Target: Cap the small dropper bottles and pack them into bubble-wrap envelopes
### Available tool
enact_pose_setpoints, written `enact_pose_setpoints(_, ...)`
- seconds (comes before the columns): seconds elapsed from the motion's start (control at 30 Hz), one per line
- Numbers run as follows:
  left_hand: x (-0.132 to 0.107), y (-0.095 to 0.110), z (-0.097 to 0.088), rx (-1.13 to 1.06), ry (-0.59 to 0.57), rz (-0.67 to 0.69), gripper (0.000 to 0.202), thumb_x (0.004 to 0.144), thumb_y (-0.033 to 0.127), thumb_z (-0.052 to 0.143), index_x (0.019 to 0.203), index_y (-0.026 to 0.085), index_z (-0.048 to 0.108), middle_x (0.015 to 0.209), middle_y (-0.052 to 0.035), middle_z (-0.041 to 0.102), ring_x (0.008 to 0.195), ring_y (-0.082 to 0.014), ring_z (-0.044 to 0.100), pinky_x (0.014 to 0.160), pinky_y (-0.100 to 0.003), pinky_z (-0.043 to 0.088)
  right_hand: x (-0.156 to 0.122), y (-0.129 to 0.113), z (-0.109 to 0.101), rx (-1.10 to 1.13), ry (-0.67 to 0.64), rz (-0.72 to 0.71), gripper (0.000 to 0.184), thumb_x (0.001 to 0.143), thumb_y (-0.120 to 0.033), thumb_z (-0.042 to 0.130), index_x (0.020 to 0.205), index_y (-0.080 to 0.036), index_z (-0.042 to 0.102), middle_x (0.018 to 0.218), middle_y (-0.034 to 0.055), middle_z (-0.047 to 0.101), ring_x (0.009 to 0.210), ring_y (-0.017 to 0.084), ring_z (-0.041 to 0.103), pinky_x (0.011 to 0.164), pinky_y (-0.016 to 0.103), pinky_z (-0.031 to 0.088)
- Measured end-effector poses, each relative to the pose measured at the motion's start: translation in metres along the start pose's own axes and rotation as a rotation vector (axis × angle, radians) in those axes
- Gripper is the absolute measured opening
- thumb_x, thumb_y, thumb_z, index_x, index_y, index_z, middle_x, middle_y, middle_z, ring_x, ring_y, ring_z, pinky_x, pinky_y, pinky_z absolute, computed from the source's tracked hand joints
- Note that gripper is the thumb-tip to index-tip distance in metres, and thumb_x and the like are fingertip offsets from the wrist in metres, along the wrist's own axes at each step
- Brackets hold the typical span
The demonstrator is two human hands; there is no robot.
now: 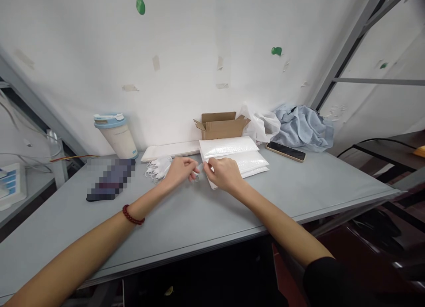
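My left hand [181, 170] and my right hand [225, 173] face each other low over the middle of the table, fingers pinched. Between the fingertips is something small, pale and partly see-through, too small to make out. Just left of my left hand lies a pile of white tags with looped strings [157, 169], partly hidden by that hand. Behind and beside my right hand are stacked white padded mailers [247, 160], and this hand covers part of their left side.
An open cardboard box [223, 129] stands at the back by a white plastic bag [264, 126] and crumpled blue cloth [303, 128]. A phone [286, 151] lies at right. At left are a tumbler [117, 136] and a dark blurred item [111, 181]. The grey table [186, 227] ends in front.
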State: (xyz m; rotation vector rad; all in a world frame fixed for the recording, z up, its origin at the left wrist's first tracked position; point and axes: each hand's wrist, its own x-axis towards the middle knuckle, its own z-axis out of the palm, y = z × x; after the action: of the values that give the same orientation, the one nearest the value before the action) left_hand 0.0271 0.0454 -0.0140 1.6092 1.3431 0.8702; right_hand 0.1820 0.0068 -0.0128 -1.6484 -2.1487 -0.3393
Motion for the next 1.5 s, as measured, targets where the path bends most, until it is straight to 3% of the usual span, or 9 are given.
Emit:
enact_pose_setpoints(0.13, 0.036, -0.002, -0.036, 0.591, 0.223, 0.290, 0.016, 0.075, 0.025, 0.053, 0.075, 0.015, 0.066, 0.076, -0.0060, 0.071, 0.069, -0.0190, 0.064, 0.066, -0.029, 0.048, 0.004, 0.006, -0.001, 0.022, 0.027, 0.056, 0.037, 0.091, -0.033, 0.036, 0.071, -0.017, 0.062, 0.060, 0.0049, 0.064, 0.054, 0.014, 0.055, 0.050, 0.027, 0.016)
enact_pose_setpoints(0.2, 0.059, -0.007, -0.049, 0.864, 0.150, 0.357, 0.019, 0.078, 0.028, 0.052, 0.077, 0.016, 0.068, 0.081, -0.0070, 0.072, 0.078, -0.0211, 0.064, 0.070, -0.029, 0.047, 0.005, 0.007, -0.001, 0.032, 0.023, 0.068, 0.036, 0.091, -0.032, 0.037, 0.069, -0.017, 0.062, 0.059, 0.0045, 0.063, 0.053, 0.014, 0.054, 0.050, 0.027, 0.017)
enact_pose_setpoints(0.3, 0.088, -0.015, -0.058, 0.930, 0.082, 0.354, 0.015, 0.072, 0.029, 0.062, 0.073, 0.016, 0.070, 0.084, -0.0086, 0.072, 0.082, -0.0234, 0.064, 0.070, -0.028, 0.045, 0.005, 0.008, -0.001, 0.059, 0.008, 0.067, 0.036, 0.090, -0.032, 0.037, 0.069, -0.017, 0.062, 0.056, 0.0034, 0.062, 0.053, 0.013, 0.052, 0.050, 0.026, 0.017)
enact_pose_setpoints(0.43, 0.106, -0.022, -0.057, 0.968, 0.056, 0.310, 0.016, 0.070, 0.029, 0.064, 0.073, 0.015, 0.071, 0.079, -0.0101, 0.071, 0.075, -0.0234, 0.064, 0.063, -0.028, 0.044, 0.006, 0.008, -0.001, 0.081, 0.002, 0.073, 0.036, 0.090, -0.032, 0.039, 0.068, -0.017, 0.062, 0.056, 0.0029, 0.061, 0.052, 0.013, 0.051, 0.050, 0.026, 0.018)
enact_pose_setpoints(0.67, 0.108, -0.023, -0.054, 1.062, -0.014, 0.313, 0.022, 0.076, 0.018, 0.051, 0.077, 0.016, 0.073, 0.080, -0.0083, 0.072, 0.075, -0.0183, 0.063, 0.065, -0.024, 0.043, 0.005, 0.009, -0.001, 0.131, 0.001, 0.079, 0.036, 0.090, -0.034, 0.039, 0.067, -0.018, 0.062, 0.054, 0.0021, 0.059, 0.052, 0.012, 0.050, 0.051, 0.025, 0.019)
enact_pose_setpoints(0.83, 0.106, -0.018, -0.054, 1.180, -0.017, 0.279, 0.023, 0.071, 0.016, 0.050, 0.076, 0.015, 0.073, 0.074, -0.0120, 0.070, 0.070, -0.0214, 0.062, 0.061, -0.028, 0.042, 0.005, 0.008, -0.001, 0.132, -0.007, 0.086, 0.035, 0.090, -0.034, 0.040, 0.068, -0.018, 0.062, 0.057, 0.0025, 0.061, 0.053, 0.013, 0.052, 0.051, 0.025, 0.020)
enact_pose_setpoints(1.17, 0.100, -0.014, -0.045, 1.351, -0.015, 0.362, 0.020, 0.073, 0.007, 0.051, 0.083, 0.014, 0.067, 0.088, -0.0168, 0.066, 0.094, -0.0267, 0.057, 0.070, -0.030, 0.044, 0.005, 0.009, 0.000, 0.138, 0.007, 0.082, 0.036, 0.090, -0.035, 0.040, 0.067, -0.018, 0.063, 0.056, 0.0022, 0.060, 0.053, 0.013, 0.052, 0.052, 0.025, 0.022)
enact_pose_setpoints(1.3, 0.098, -0.010, -0.055, 1.383, 0.007, 0.362, 0.031, 0.074, 0.000, 0.044, 0.091, 0.013, 0.066, 0.091, -0.0171, 0.066, 0.089, -0.0257, 0.060, 0.070, -0.031, 0.043, 0.005, 0.010, 0.001, 0.142, 0.015, 0.081, 0.036, 0.090, -0.035, 0.040, 0.067, -0.018, 0.063, 0.055, 0.0019, 0.059, 0.053, 0.013, 0.051, 0.051, 0.024, 0.022)
enact_pose_setpoints(1.5, 0.091, -0.010, -0.086, 1.386, 0.138, 0.266, 0.045, 0.075, -0.001, 0.037, 0.110, 0.011, 0.062, 0.092, -0.0196, 0.066, 0.086, -0.0294, 0.063, 0.066, -0.033, 0.044, 0.005, 0.010, 0.001, 0.156, 0.014, 0.085, 0.037, 0.091, -0.035, 0.039, 0.066, -0.018, 0.062, 0.054, 0.0021, 0.058, 0.052, 0.013, 0.050, 0.052, 0.024, 0.023)
